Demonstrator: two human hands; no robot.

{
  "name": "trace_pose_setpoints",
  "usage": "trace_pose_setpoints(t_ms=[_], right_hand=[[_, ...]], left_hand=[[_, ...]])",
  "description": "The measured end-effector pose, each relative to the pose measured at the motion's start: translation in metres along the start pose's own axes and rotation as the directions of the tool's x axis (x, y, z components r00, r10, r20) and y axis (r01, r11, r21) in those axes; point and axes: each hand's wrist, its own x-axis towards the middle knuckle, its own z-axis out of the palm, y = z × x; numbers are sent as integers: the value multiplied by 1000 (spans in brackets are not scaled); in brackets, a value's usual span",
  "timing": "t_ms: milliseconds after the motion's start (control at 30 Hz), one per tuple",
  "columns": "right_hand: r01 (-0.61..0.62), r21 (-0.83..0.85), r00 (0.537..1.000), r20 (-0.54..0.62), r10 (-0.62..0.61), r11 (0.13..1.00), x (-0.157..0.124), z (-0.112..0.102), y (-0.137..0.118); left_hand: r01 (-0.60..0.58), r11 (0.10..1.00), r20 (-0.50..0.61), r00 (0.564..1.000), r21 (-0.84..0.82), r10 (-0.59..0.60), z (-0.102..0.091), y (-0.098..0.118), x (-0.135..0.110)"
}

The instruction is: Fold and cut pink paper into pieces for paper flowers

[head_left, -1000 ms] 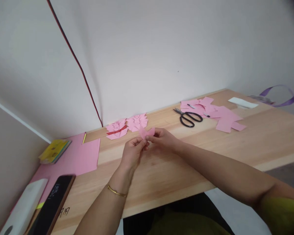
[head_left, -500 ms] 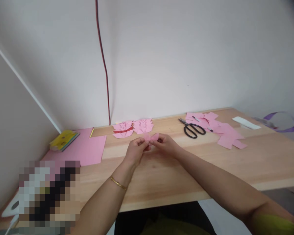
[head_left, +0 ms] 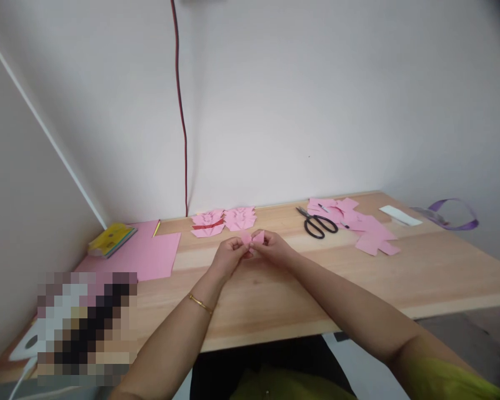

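Pink paper piece (head_left: 259, 238) pinched in left grip (head_left: 226, 257), right grip (head_left: 278, 250).

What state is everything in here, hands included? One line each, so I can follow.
Left hand: pinching the small pink paper
Right hand: pinching the same paper
Small pink paper: bent, held above the table
Scissors: lying down, handles spread
Pink cut pieces: scattered, overlapping
Creased pink papers: in two groups near the wall
Large pink sheet: lying flat
White strip: lying down
Red cord: hanging
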Motion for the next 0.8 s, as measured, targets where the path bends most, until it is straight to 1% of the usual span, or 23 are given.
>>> trace_pose_setpoints(t_ms=[100, 200, 300, 433, 667, 800], right_hand=[[-58, -23, 998, 17, 58, 998, 0, -1, 2], [-82, 1, 997, 8, 82, 997, 1, -2, 5], [-66, 8, 998, -2, 66, 998, 1, -2, 7], [-44, -19, 999, -29, 44, 999, 1, -1, 6], [-45, -16, 998, -37, 44, 999, 1, -1, 8], [-16, 3, 998, -61, 17, 1000, 1, -1, 9]], left_hand=[[-59, 996, -13, 998, 72, 60, 1, -4, 1], [-68, 996, -4, 998, 64, 68, 0, -9, 4], [-63, 997, 25, 998, 39, 63, 0, -10, 4], [-44, 995, 54, 998, 89, 40, 0, -6, 2], [-32, 994, 54, 998, 106, 27, 2, -3, 1], [-19, 997, 79, 997, 68, 13, 1, -3, 4]])
